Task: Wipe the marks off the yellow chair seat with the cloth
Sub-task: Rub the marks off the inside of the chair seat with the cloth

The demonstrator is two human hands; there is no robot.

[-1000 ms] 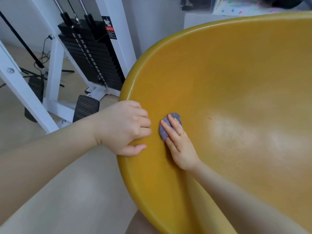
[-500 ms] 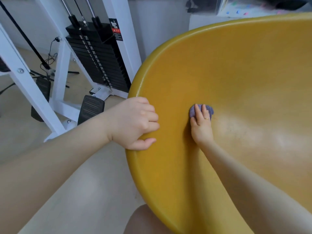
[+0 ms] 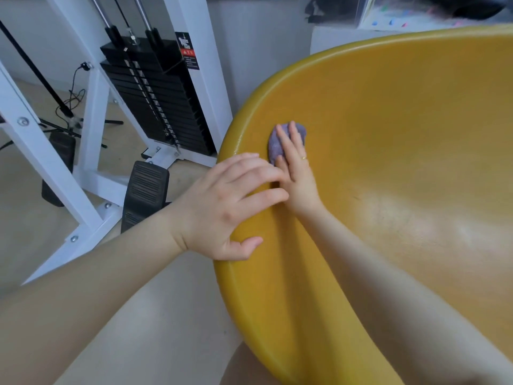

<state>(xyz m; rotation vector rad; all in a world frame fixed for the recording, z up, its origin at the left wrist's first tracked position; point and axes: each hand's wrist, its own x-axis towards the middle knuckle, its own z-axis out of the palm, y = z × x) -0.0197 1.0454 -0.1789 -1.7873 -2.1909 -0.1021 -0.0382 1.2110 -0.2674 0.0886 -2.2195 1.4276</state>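
Weight stack [image 3: 158,104] behind yellow chair seat [image 3: 388,162], hands pressing cloth [image 3: 273,145], gripping rim

Most of the purple cloth [image 3: 273,145] lay hidden under the right hand [image 3: 298,173], only its edges showing. The yellow chair seat [image 3: 402,162] was cut off at the right and bottom edges. Marks on it were faint, perhaps just glare. The left hand [image 3: 227,207] covered part of the rim.

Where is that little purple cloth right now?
In the head view, the purple cloth lies pressed flat under the right hand on the inner wall of the yellow chair seat, near its left rim, just beyond the left hand.
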